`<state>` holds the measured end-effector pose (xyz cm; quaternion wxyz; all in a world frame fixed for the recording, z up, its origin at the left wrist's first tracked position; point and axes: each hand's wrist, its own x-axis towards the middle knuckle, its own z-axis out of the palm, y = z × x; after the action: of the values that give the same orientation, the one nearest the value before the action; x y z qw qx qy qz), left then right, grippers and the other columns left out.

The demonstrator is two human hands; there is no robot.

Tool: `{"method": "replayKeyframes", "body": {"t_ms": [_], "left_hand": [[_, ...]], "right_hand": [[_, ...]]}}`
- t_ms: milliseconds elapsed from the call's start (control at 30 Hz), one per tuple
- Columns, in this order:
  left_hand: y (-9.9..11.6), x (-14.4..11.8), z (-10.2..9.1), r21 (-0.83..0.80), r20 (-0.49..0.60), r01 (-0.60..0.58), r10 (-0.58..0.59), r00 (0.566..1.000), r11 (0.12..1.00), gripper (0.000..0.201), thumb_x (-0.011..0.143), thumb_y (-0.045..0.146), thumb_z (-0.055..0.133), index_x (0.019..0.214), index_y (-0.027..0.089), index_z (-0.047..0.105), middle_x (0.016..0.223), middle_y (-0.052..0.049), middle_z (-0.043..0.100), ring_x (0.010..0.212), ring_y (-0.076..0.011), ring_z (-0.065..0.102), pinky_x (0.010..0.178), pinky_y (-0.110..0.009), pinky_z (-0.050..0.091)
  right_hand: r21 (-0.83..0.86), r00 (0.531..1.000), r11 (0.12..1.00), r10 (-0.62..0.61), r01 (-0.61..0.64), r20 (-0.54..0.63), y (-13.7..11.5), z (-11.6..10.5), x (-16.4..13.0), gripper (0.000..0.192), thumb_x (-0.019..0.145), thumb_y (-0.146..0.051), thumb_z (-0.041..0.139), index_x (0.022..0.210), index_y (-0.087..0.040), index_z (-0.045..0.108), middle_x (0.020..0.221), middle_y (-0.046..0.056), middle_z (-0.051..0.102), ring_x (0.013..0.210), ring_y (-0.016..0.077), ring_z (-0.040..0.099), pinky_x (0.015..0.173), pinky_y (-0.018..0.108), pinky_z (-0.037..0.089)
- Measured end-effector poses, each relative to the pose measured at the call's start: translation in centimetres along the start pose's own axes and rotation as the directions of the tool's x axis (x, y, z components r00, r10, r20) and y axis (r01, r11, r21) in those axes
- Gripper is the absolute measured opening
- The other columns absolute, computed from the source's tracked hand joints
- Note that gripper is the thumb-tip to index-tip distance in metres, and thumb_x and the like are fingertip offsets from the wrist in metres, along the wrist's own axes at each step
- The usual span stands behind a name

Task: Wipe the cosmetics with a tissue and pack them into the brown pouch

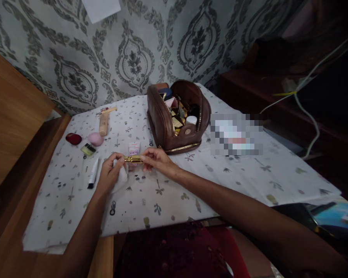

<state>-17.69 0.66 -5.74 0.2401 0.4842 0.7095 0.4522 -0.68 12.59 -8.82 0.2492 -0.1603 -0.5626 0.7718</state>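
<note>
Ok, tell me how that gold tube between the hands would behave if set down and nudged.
The gold tube looks round and slim, so it would probably roll on the cloth. Its shiny surface suggests hard and somewhat slippery. Held level between left hand and right hand, it seems stiff and light.

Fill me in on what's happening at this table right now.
A person holds a small gold tube level between both hands over a printed tablecloth. The right hand pinches one end; the left hand grips the other and also holds a white wipe. Behind stands an open brown cosmetics bag, full of items. To the left lie a pink sponge, a red compact and a white tube.
</note>
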Motion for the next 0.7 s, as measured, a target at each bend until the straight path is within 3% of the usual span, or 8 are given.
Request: {"method": "replayKeyframes", "body": {"t_ms": [233, 433, 600, 700], "left_hand": [[-0.2, -0.2, -0.2, -0.001, -0.028, -0.076, 0.076, 0.997, 0.997, 0.029, 0.088, 0.046, 0.057, 0.087, 0.018, 0.063, 0.073, 0.001, 0.06, 0.067, -0.0141, 0.053, 0.064, -0.024, 0.041], [0.2, -0.8, -0.2, -0.045, -0.126, -0.017, 0.012, 0.992, 0.999, 0.035, 0.085, 0.053, 0.06, 0.085, 0.018, 0.063, 0.073, 0.0, 0.06, 0.072, -0.0167, 0.055, 0.066, -0.026, 0.043], [3.3, -0.8, 1.2, -0.006, -0.143, -0.058, 0.056, 0.988, 0.998, 0.036, 0.086, 0.054, 0.06, 0.082, 0.018, 0.064, 0.073, 0.0, 0.06, 0.07, -0.016, 0.055, 0.065, -0.025, 0.044], [5.6, -0.8, 3.5, 0.016, -0.114, -0.114, 0.115, 0.987, 0.993, 0.031, 0.092, 0.049, 0.055, 0.083, 0.02, 0.062, 0.075, 0.0, 0.06, 0.069, -0.015, 0.056, 0.064, -0.024, 0.046]], "right_hand": [[0.039, 0.995, 0.997, 0.067, -0.071, 0.078, 0.1, 0.2, -0.2, 0.051, 0.073, -0.064, 0.072, 0.083, -0.017, 0.055, 0.071, -0.001, 0.067, 0.049, 0.0103, 0.061, 0.043, 0.021, 0.041], [0.118, 0.975, 0.977, 0.16, -0.179, 0.152, -0.6, 0.9, -1.3, 0.056, 0.071, -0.068, 0.073, 0.087, -0.017, 0.054, 0.071, -0.002, 0.065, 0.052, 0.0095, 0.061, 0.046, 0.019, 0.043], [0.134, 0.947, 0.971, 0.156, -0.2, 0.281, -1.4, 0.9, -3.4, 0.058, 0.067, -0.065, 0.078, 0.092, -0.018, 0.055, 0.074, -0.006, 0.059, 0.054, 0.0073, 0.059, 0.051, 0.019, 0.044], [0.156, 0.978, 0.982, 0.075, -0.106, 0.194, -1.8, 0.4, -4.6, 0.047, 0.074, -0.057, 0.076, 0.091, -0.018, 0.057, 0.074, -0.005, 0.056, 0.061, 0.0077, 0.057, 0.055, 0.019, 0.043]]}}
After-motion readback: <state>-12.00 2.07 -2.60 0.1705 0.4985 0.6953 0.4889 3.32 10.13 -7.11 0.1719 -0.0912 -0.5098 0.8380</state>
